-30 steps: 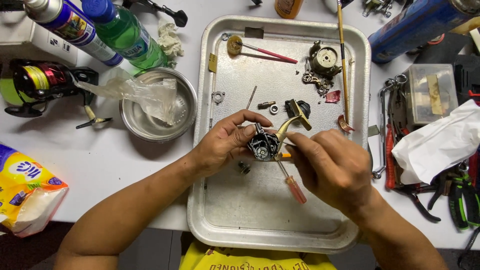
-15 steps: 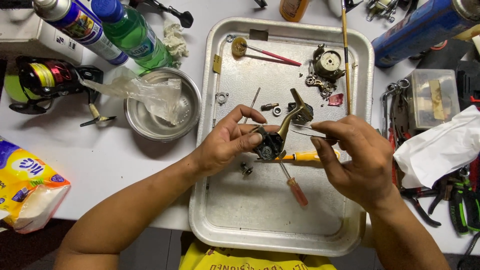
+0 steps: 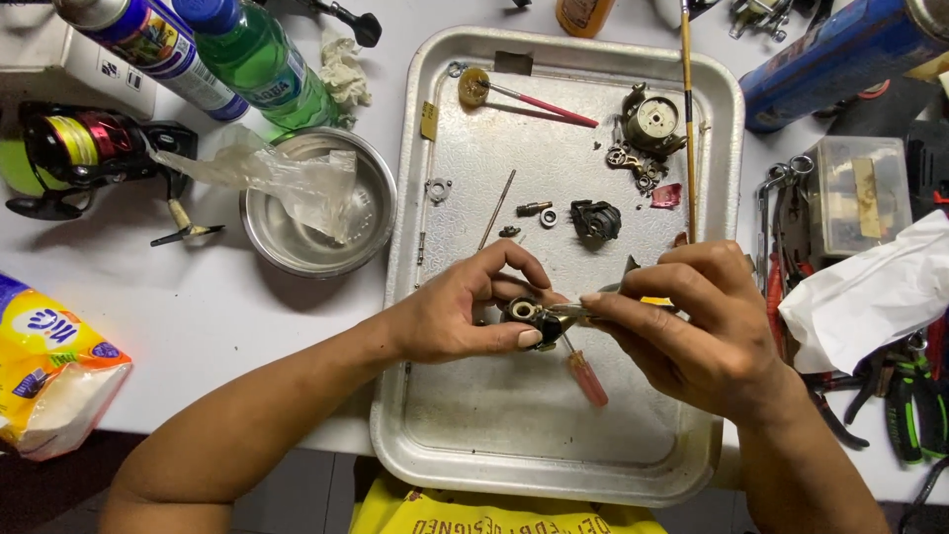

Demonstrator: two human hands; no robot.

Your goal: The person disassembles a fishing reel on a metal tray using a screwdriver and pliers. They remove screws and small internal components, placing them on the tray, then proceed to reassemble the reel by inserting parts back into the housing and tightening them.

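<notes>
Over a metal tray (image 3: 445, 435), my left hand (image 3: 460, 311) pinches a small dark reel body (image 3: 526, 316) with a brass-coloured ring on it. My right hand (image 3: 692, 321) holds a thin metal tool, probably tweezers (image 3: 578, 309), whose tip touches the reel body. A red-handled screwdriver (image 3: 586, 376) lies on the tray just below both hands. Farther up the tray lie a black part (image 3: 595, 219), a round grey gear housing (image 3: 652, 124), a thin metal rod (image 3: 496, 210) and several small washers and screws.
A steel bowl (image 3: 297, 247) with a plastic bag sits left of the tray, with a fishing reel (image 3: 84, 148), a green bottle (image 3: 262, 64) and a spray can (image 3: 148, 44) beyond. Pliers (image 3: 905, 410), white cloth (image 3: 870, 292) and a clear box (image 3: 860, 193) lie right. A yellow packet (image 3: 49, 366) is at far left.
The reel body has been turned and lowered in my left hand; its handle arm no longer sticks up. My right hand has moved in with the thin tool at the part.
</notes>
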